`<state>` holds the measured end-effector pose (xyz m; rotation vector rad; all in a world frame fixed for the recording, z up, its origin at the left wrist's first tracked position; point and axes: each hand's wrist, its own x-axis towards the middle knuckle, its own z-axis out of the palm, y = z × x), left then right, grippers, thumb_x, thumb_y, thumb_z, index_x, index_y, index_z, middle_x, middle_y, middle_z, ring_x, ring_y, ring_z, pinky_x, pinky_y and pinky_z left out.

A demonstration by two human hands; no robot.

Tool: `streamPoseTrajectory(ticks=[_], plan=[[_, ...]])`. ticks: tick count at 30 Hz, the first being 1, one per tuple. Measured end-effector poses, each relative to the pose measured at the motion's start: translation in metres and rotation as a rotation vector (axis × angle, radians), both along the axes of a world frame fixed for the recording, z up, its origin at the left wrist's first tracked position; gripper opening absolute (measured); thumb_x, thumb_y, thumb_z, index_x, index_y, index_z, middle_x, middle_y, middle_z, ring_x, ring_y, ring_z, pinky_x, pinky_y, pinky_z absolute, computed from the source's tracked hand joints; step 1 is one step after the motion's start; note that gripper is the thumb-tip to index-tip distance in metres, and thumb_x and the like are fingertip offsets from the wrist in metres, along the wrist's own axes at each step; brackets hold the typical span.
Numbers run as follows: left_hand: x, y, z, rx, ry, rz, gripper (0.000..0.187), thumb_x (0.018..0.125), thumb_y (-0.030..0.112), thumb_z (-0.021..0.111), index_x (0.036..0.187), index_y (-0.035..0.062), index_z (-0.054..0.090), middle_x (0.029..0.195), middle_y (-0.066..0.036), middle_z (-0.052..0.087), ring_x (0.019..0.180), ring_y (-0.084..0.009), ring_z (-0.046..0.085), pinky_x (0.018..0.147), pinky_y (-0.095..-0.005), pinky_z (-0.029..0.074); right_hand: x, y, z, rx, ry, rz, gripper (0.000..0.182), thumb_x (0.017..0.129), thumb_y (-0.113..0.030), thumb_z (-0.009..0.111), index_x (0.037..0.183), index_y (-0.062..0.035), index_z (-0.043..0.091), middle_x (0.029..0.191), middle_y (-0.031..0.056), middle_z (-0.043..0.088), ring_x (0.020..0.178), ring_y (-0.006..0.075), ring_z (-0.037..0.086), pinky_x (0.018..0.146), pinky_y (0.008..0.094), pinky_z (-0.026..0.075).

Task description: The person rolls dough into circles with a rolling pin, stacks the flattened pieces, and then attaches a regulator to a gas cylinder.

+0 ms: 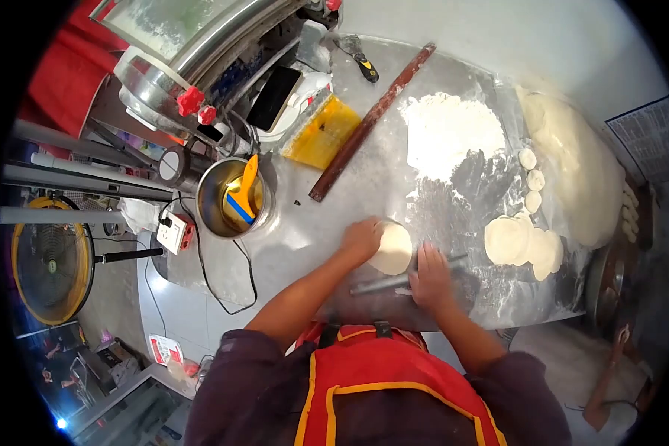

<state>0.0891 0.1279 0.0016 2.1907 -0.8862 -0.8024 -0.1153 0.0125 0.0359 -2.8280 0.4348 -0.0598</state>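
Note:
My left hand [362, 239] is closed at the left edge of a round, flat dough wrapper [394, 250], its fingertips partly hidden. Just right of that wrapper, my right hand [431, 276] lies with its fingers stretched forward over a thin grey rolling pin [383, 285]. The pin's two ends stick out on either side of the palm. Farther right, several rolled wrappers [509, 240] overlap on the floured steel table [297, 256]. Small dough pieces [535, 180] sit in a row behind them, beside a large dough mass [576, 167] under plastic.
A flour heap [453, 134] lies at the back, with a long brown rod [372, 123] to its left. Left of that are a yellow block [322, 134], a phone [273, 98], a metal pot [209, 195] holding an orange-handled brush [249, 178], and a black cable [219, 301].

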Motion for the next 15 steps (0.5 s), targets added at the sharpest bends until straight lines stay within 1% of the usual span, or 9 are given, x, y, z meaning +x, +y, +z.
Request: streamPoseTrajectory(ticks=[2, 3, 5, 8, 10, 11, 12, 13, 15], plan=[[-0.010, 0.022, -0.031, -0.086, -0.014, -0.061, 0.029, 0.088, 0.029, 0.055, 0.105, 0.0081, 0.067, 0.096, -0.020, 0.068, 0.093, -0.0381, 0.064, 0.083, -0.0487, 0.049, 0.006, 0.002, 0.004, -0.045, -0.049, -0.002, 0.056, 0.091, -0.031, 0.057, 0.132, 0.0052, 0.048, 0.137, 0.0254, 0.048, 0.131, 0.0371, 0.042, 0.110, 0.0517, 0.030], [-0.010, 0.021, -0.013, -0.041, 0.022, -0.102, 0.030, 0.087, 0.029, 0.056, 0.104, 0.0065, 0.067, 0.095, -0.020, 0.068, 0.092, -0.0384, 0.064, 0.082, -0.0492, 0.049, 0.013, 0.001, 0.004, -0.070, -0.074, -0.004, 0.056, 0.091, -0.032, 0.057, 0.133, 0.0051, 0.047, 0.138, 0.0254, 0.047, 0.132, 0.0370, 0.042, 0.110, 0.0516, 0.030], [0.003, -0.001, 0.041, 0.037, 0.074, -0.175, 0.031, 0.086, 0.028, 0.058, 0.103, 0.0035, 0.067, 0.092, -0.020, 0.068, 0.088, -0.0390, 0.065, 0.081, -0.0503, 0.050, 0.066, -0.016, -0.010, -0.092, -0.123, -0.094, 0.054, 0.094, -0.032, 0.053, 0.134, 0.0053, 0.046, 0.138, 0.0246, 0.047, 0.132, 0.0361, 0.041, 0.111, 0.0514, 0.029], [0.003, -0.038, 0.029, 0.237, -0.018, -0.198, 0.034, 0.085, 0.039, 0.059, 0.104, 0.0127, 0.069, 0.097, -0.018, 0.068, 0.092, -0.0369, 0.064, 0.081, -0.0482, 0.048, 0.122, -0.037, -0.010, -0.095, -0.156, -0.141, 0.046, 0.095, -0.024, 0.050, 0.131, 0.0056, 0.048, 0.134, 0.0243, 0.050, 0.130, 0.0364, 0.043, 0.111, 0.0508, 0.029], [0.005, -0.038, 0.033, 0.181, -0.073, -0.236, 0.033, 0.085, 0.040, 0.059, 0.099, 0.0128, 0.070, 0.095, -0.017, 0.069, 0.091, -0.0377, 0.064, 0.080, -0.0484, 0.049, 0.131, -0.041, -0.008, -0.087, -0.156, -0.130, 0.045, 0.096, -0.023, 0.049, 0.130, 0.0054, 0.049, 0.133, 0.0242, 0.051, 0.129, 0.0363, 0.043, 0.110, 0.0507, 0.029], [0.007, -0.032, 0.032, 0.175, -0.096, -0.243, 0.032, 0.086, 0.040, 0.058, 0.097, 0.0121, 0.070, 0.095, -0.016, 0.069, 0.090, -0.0379, 0.064, 0.079, -0.0481, 0.049, 0.114, -0.034, -0.004, -0.026, -0.102, -0.103, 0.053, 0.096, -0.033, 0.049, 0.133, 0.0050, 0.047, 0.139, 0.0229, 0.047, 0.132, 0.0340, 0.041, 0.111, 0.0509, 0.028], [0.010, -0.025, 0.032, 0.166, -0.116, -0.249, 0.032, 0.086, 0.039, 0.057, 0.095, 0.0113, 0.069, 0.094, -0.016, 0.069, 0.090, -0.0381, 0.064, 0.079, -0.0479, 0.049, 0.082, -0.027, -0.015, -0.135, -0.096, -0.012, 0.054, 0.095, -0.033, 0.049, 0.133, 0.0050, 0.046, 0.140, 0.0229, 0.046, 0.132, 0.0341, 0.041, 0.112, 0.0510, 0.028], [0.011, -0.017, 0.032, 0.158, -0.074, -0.151, 0.031, 0.086, 0.036, 0.058, 0.096, 0.0093, 0.069, 0.094, -0.016, 0.069, 0.090, -0.0378, 0.064, 0.079, -0.0479, 0.049, 0.048, -0.020, -0.025, -0.246, -0.091, 0.076, 0.055, 0.095, -0.034, 0.050, 0.134, 0.0051, 0.046, 0.140, 0.0230, 0.046, 0.133, 0.0341, 0.041, 0.112, 0.0510, 0.027], [0.010, 0.001, 0.032, 0.151, 0.010, 0.050, 0.028, 0.086, 0.030, 0.059, 0.097, 0.0052, 0.068, 0.094, -0.017, 0.069, 0.091, -0.0371, 0.065, 0.080, -0.0481, 0.050, -0.001, 0.002, 0.011, 0.045, 0.092, 0.022, 0.057, 0.095, -0.035, 0.050, 0.135, 0.0051, 0.045, 0.141, 0.0226, 0.045, 0.134, 0.0341, 0.040, 0.112, 0.0509, 0.027]])
